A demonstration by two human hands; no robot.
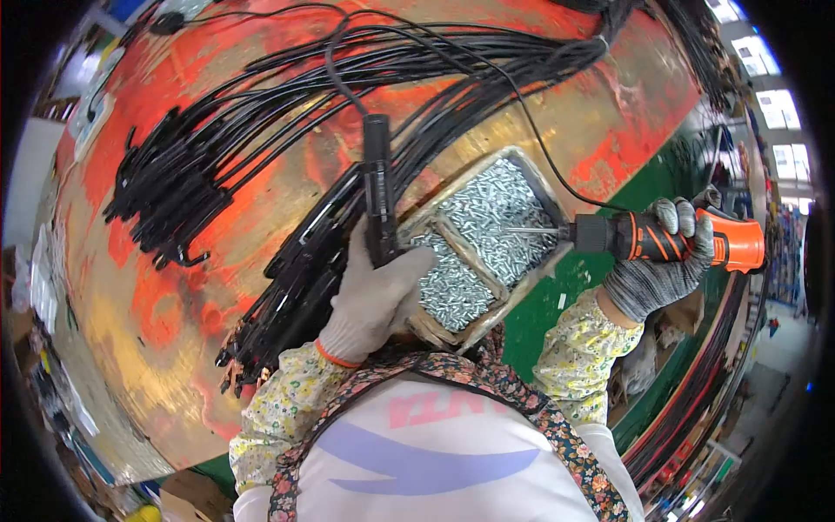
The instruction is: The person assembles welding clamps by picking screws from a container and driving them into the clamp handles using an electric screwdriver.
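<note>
My left hand [374, 291], in a pale glove, is closed around the lower end of a black plug housing [377, 165] that stands upright with a cable leaving its top. In a grey knitted glove, my right hand [663, 261] grips an orange and black electric screwdriver [622, 237]. The driver's thin bit points left, over a divided box [533, 278] of small silver screws [491, 209]. A smaller compartment of the box holds more screws [450, 287], close to my left fingers. Whether a screw sits on the bit is too small to tell.
Bundled black cables [461, 56] stretch across the worn red and tan table [174, 313]. One group of black cable ends [174, 187] lies at the left, another [296, 270] beside my left hand. The driver's thin cord [544, 143] crosses the table. Long wires [696, 391] lie at the lower right.
</note>
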